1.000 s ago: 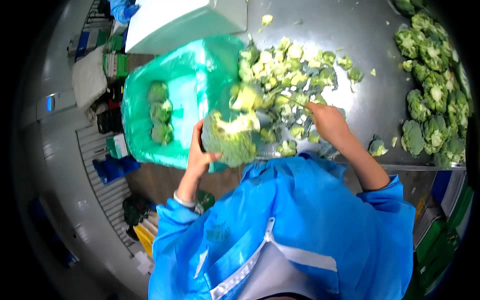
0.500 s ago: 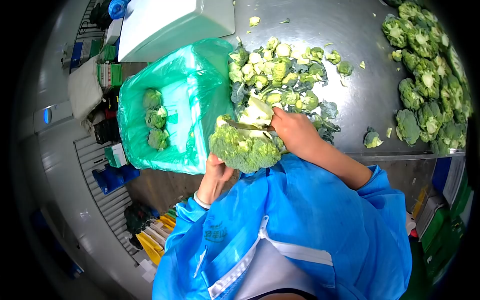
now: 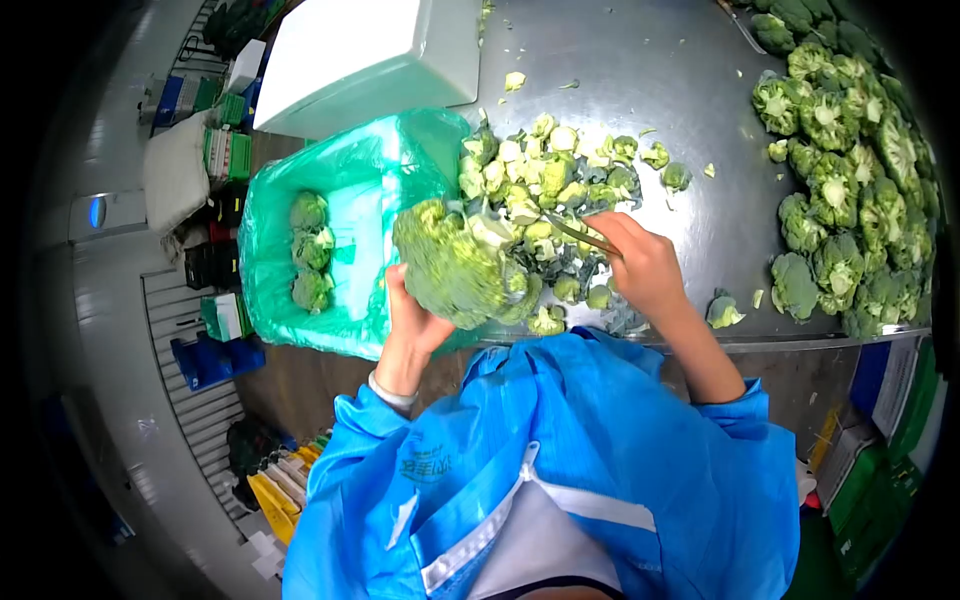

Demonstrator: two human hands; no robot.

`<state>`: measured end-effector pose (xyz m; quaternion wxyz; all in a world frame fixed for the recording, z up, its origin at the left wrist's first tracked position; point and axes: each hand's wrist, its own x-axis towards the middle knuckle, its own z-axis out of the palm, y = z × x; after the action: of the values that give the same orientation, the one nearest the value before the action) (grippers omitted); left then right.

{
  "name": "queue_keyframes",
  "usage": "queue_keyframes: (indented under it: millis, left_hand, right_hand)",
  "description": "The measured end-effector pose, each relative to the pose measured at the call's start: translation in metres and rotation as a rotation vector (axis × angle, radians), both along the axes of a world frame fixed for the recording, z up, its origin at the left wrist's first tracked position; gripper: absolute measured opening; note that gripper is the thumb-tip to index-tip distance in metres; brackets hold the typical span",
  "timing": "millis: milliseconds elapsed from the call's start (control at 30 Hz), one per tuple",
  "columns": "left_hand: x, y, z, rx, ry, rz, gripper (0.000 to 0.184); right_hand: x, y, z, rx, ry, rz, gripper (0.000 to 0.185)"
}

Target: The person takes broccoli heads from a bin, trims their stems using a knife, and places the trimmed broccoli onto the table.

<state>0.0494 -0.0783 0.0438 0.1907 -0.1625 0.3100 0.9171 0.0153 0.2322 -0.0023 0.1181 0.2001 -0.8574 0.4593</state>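
My left hand [image 3: 410, 315] grips a large broccoli head [image 3: 455, 265] from below and the left, its cut stem turned toward the table. In my right hand [image 3: 645, 262] is a knife [image 3: 580, 233], its blade pointing left, a little apart from the broccoli's stem. Behind and beneath them lies a pile of broccoli trimmings [image 3: 550, 170], stem pieces and leaves. To the left stands a box lined with a green plastic bag [image 3: 265, 210]; several small heads [image 3: 312, 250] sit inside it in a row.
A white foam box [image 3: 340, 60] stands beyond the lined box. Many broccoli heads [image 3: 835, 190] are heaped along the right side of the metal table [image 3: 700, 60]. Another blade [image 3: 740, 25] lies near the top right. Crates [image 3: 225, 155] and boxes stand on the floor at left.
The knife has come away from the stem and moved right with my right hand. My left hand has raised the broccoli to the left and tilted it. A stem piece has left the head.
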Motion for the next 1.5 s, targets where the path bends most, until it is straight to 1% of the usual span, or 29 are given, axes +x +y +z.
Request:
queue_keyframes:
  millis: [33, 100, 133, 167, 200, 233, 267, 300, 333, 400, 433, 533, 567, 667, 700, 800, 833, 933, 967, 1033, 1067, 1100, 1200, 1300, 1433, 1500]
  left_hand:
    - [0.001, -0.001, -0.002, 0.133, -0.065, -0.021, 0.071]
    - [-0.001, 0.001, 0.002, 0.117, -0.097, -0.063, 0.07]
    - [-0.001, 0.005, 0.005, 0.109, -0.119, -0.087, 0.07]
    - [-0.003, 0.01, 0.009, 0.088, -0.148, -0.134, 0.069]
    - [-0.002, 0.015, 0.007, 0.12, -0.172, -0.15, 0.069]
    - [-0.001, 0.021, 0.005, 0.152, -0.196, -0.167, 0.068]
    - [-0.001, 0.024, 0.004, 0.182, -0.222, -0.187, 0.067]
    - [-0.002, 0.02, -0.008, 0.283, -0.206, -0.245, 0.071]
    - [-0.006, 0.019, -0.007, 0.215, -0.216, -0.249, 0.073]
    - [-0.01, 0.018, 0.001, 0.077, -0.24, -0.244, 0.077]
    - [-0.013, 0.026, 0.017, -0.192, -0.194, -0.275, 0.089]
    - [-0.003, 0.016, 0.003, -0.054, 0.002, -0.344, 0.095]
    - [0.003, 0.016, -0.001, -0.193, -0.029, -0.366, 0.103]
    - [0.015, 0.01, -0.021, -0.187, -0.001, -0.362, 0.108]
    - [0.014, 0.013, -0.018, -0.167, -0.02, -0.344, 0.106]
    - [0.012, 0.016, -0.024, -0.01, -0.07, -0.259, 0.097]
    - [0.014, 0.018, -0.022, -0.085, -0.036, -0.232, 0.088]
    - [0.005, 0.023, -0.001, -0.011, -0.3, -0.178, 0.085]
    - [0.003, 0.017, -0.003, 0.008, -0.277, -0.231, 0.083]
    - [0.0, 0.009, -0.004, 0.003, -0.336, -0.243, 0.086]
    - [0.0, 0.006, -0.004, 0.0, -0.366, -0.255, 0.088]
    - [-0.002, 0.005, -0.003, -0.056, -0.4, -0.249, 0.089]
    - [-0.001, 0.008, 0.007, -0.164, -0.383, -0.301, 0.089]
    - [0.001, 0.008, 0.007, -0.139, -0.36, -0.355, 0.082]
    - [0.01, 0.012, 0.001, -0.379, -0.349, -0.332, 0.079]
    - [0.014, 0.018, 0.001, -0.4, -0.353, -0.323, 0.078]
  right_hand:
    - [0.001, 0.0, -0.001, -0.064, -0.047, 0.053, 0.031]
    - [-0.001, -0.001, -0.001, -0.194, -0.138, 0.157, 0.033]
    - [-0.001, -0.002, 0.012, -0.228, -0.255, 0.209, 0.036]
    - [-0.002, -0.004, 0.032, -0.261, -0.369, 0.258, 0.039]
    - [-0.004, -0.009, 0.045, -0.293, -0.482, 0.305, 0.043]
    - [-0.004, -0.02, 0.046, -0.415, -0.579, 0.362, 0.053]
    - [-0.004, -0.029, 0.042, -0.453, -0.522, 0.396, 0.056]
    - [-0.002, -0.038, 0.028, -0.482, -0.41, 0.407, 0.057]
    - [-0.004, -0.045, 0.022, -0.507, -0.291, 0.421, 0.057]
    - [-0.001, -0.045, 0.029, -0.533, -0.366, 0.393, 0.055]
    - [0.001, -0.046, 0.033, -0.545, -0.407, 0.38, 0.053]
    - [0.006, -0.055, 0.036, -0.608, -0.668, 0.233, 0.048]
    - [0.006, -0.056, 0.037, -0.62, -0.692, 0.206, 0.048]
    - [0.007, -0.059, 0.041, -0.659, -0.766, 0.115, 0.048]
    - [0.007, -0.057, 0.041, -0.562, -0.82, 0.12, 0.048]
    - [0.005, -0.057, 0.041, -0.518, -0.851, 0.126, 0.049]
    - [0.002, -0.053, 0.031, -0.494, -0.796, 0.204, 0.044]
    - [-0.013, -0.031, 0.021, -0.299, -0.072, 0.212, 0.037]
    - [-0.015, -0.019, 0.022, -0.089, 0.008, 0.23, 0.036]
    - [-0.018, -0.001, 0.026, 0.331, 0.166, 0.258, 0.035]
    - [-0.018, 0.0, 0.027, 0.381, 0.187, 0.277, 0.035]
    - [-0.019, 0.0, 0.027, 0.431, 0.208, 0.293, 0.035]
    - [-0.02, -0.004, 0.027, 0.524, 0.246, 0.315, 0.032]
    - [-0.019, -0.009, 0.021, 0.554, 0.254, 0.314, 0.032]
    - [-0.009, -0.019, 0.016, 0.647, 0.195, 0.319, 0.037]
    - [-0.003, -0.023, 0.006, 0.665, 0.178, 0.242, 0.038]
